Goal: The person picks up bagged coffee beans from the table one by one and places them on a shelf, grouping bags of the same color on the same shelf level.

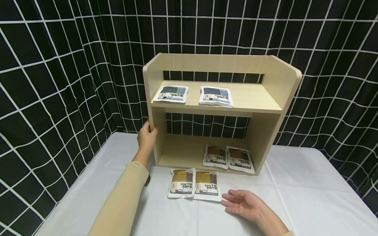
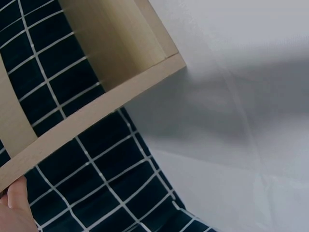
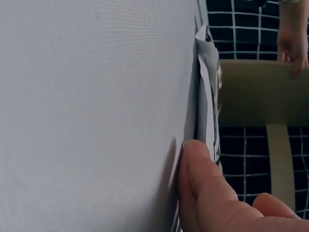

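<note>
A small wooden shelf [image 1: 257, 131] with two levels stands on the table. My left hand [image 1: 146, 137] holds its left side panel, the thumb at the front edge; the left wrist view shows the same hand [image 2: 17, 212] at the panel's edge. Two white-edged pouches with brown-and-yellow labels lie side by side before the shelf, a left pouch [image 1: 181, 183] and a right pouch [image 1: 207, 186]. At the right pouch's lower right corner is my right hand [image 1: 246, 206], fingers extended. In the right wrist view its fingertips [image 3: 197, 150] are low over the cloth, right at the pouch edge [image 3: 207, 111].
Two blue-labelled pouches, one left [image 1: 172, 94] and one nearer the middle [image 1: 216, 96], lie on the upper level. Two dark-brown-labelled pouches [image 1: 216, 156] [image 1: 240, 159] lie at the lower level's right. White cloth [image 1: 304, 196] covers the table; black gridded curtains [image 1: 44, 98] surround it.
</note>
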The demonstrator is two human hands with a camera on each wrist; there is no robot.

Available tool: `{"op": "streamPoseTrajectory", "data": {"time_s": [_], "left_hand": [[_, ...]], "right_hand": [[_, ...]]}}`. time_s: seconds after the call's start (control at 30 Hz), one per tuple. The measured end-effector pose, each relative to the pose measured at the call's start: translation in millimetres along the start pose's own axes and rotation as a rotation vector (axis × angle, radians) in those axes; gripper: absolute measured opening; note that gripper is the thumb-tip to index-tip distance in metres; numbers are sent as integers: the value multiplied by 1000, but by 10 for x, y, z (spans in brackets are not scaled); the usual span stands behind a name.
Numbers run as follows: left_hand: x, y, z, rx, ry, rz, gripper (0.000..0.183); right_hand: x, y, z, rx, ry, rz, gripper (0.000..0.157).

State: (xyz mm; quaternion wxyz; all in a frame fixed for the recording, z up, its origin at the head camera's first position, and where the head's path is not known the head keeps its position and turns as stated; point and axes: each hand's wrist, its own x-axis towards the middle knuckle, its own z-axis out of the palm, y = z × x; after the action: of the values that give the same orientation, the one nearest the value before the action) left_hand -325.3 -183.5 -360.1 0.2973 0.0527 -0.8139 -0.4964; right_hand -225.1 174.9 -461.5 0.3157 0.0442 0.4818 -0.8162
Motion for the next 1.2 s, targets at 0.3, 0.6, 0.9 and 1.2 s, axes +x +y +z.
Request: {"op": "streamPoseTrajectory", "data": {"time_s": [0.3,0.6,0.9,1.2], "left_hand": [[28,-10,1,-10,-4,1,39],[22,-5,-5,-11,-1,5,39],[14,-30,4,-25,-11,-11,42],[13,-4,-3,-16,-3,-11,41]], "right_hand": [[63,17,34,-7,7,-12,47],[148,68,149,-13,48,3,64],[201,135,222,-13,111,-24,69],[311,171,316,-45,303,-38,67]]}}
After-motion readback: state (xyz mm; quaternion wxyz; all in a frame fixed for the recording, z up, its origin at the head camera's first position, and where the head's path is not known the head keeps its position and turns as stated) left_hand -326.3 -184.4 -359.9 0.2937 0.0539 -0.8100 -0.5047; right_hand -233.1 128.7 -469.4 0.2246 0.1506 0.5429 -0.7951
